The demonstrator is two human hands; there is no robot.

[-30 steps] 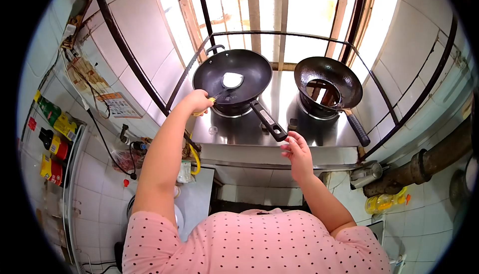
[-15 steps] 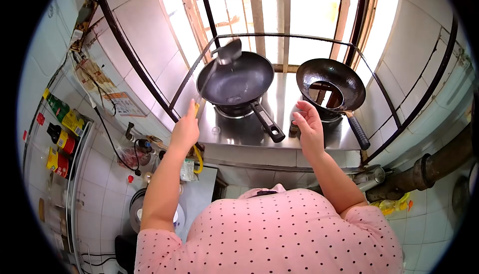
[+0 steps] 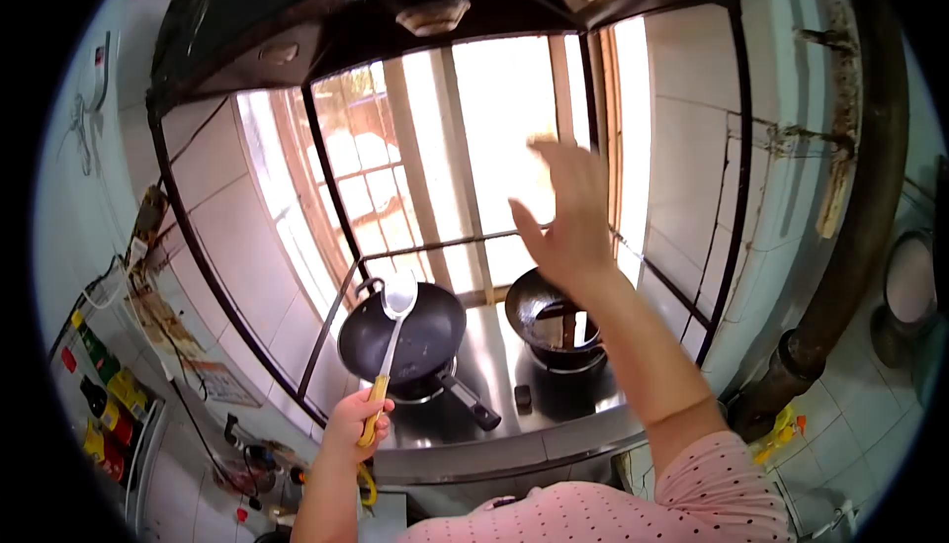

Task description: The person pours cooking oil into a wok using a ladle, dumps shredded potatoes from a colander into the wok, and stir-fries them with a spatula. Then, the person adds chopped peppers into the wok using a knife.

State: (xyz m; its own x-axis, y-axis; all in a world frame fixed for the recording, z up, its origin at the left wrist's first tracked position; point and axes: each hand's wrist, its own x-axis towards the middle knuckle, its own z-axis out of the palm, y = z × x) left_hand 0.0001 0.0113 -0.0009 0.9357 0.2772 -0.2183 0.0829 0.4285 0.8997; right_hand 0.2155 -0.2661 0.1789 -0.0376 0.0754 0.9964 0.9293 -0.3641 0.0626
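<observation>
My left hand (image 3: 350, 428) is closed around the yellow handle of a ladle (image 3: 399, 298). Its shiny round bowl is raised over a black wok (image 3: 427, 337) on the left burner, apart from the wok as far as I can tell. The wok's long handle points toward me, to the right. My right hand (image 3: 571, 225) is lifted high in front of the window, holding nothing, with thumb and fingers apart. Below it, a second, darker wok (image 3: 527, 304) sits on the right burner, partly hidden by my forearm.
A dark range hood (image 3: 346, 19) spans the top, held by a black metal frame. The steel stove top (image 3: 494, 365) carries a small dark block (image 3: 523, 399). Several sauce bottles (image 3: 107, 407) stand on a rack at left. A thick brown pipe (image 3: 860, 227) runs down the right.
The view has tilted up, bringing the range hood into sight. My right hand has risen from beside the right wok toward the hood. The ladle has turned, its bowl now facing me.
</observation>
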